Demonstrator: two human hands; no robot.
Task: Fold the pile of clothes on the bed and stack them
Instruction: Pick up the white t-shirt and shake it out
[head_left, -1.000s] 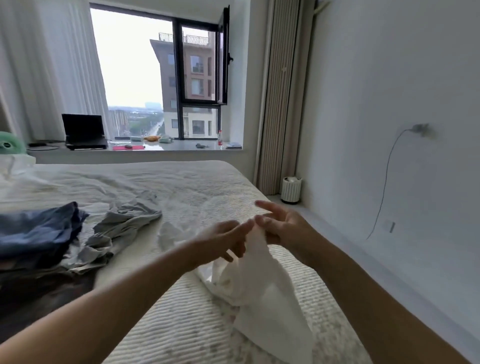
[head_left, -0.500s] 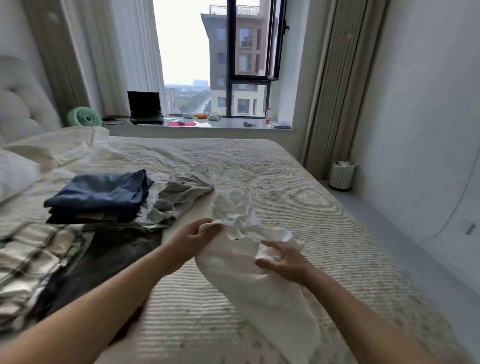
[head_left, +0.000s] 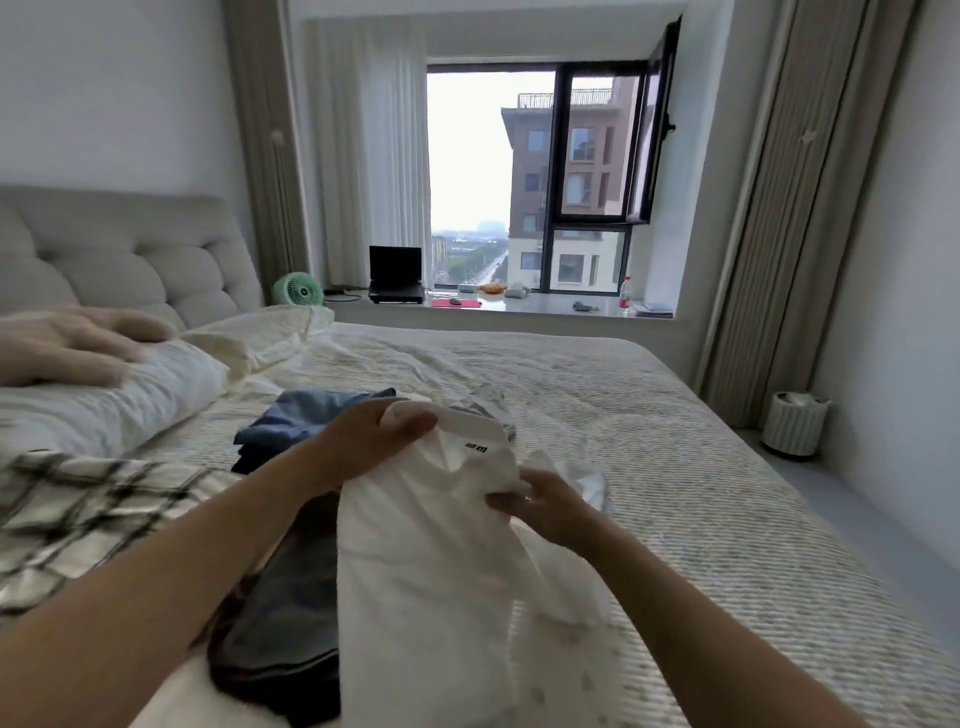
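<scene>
I hold a white shirt (head_left: 426, 561) up over the bed (head_left: 701, 467). My left hand (head_left: 363, 447) grips its collar at the top left. My right hand (head_left: 540, 509) pinches the fabric lower right of the collar, near a small black label. The shirt hangs down toward me. Behind it lie a folded blue garment (head_left: 306, 415), a crumpled grey garment (head_left: 488, 402) and a dark garment (head_left: 280, 623) under my left forearm. A black-and-white plaid garment (head_left: 88, 509) lies at the left.
A white pillow (head_left: 104, 405) sits at the left with another person's hand (head_left: 72, 343) resting on it. The grey headboard (head_left: 130, 254) is behind. A windowsill with a laptop (head_left: 396, 275) and a green fan (head_left: 297, 291) lies beyond. A white bin (head_left: 795, 423) stands on the floor right.
The view has swung left toward the headboard. Both hands have lifted the white shirt higher and shifted along it to the collar area.
</scene>
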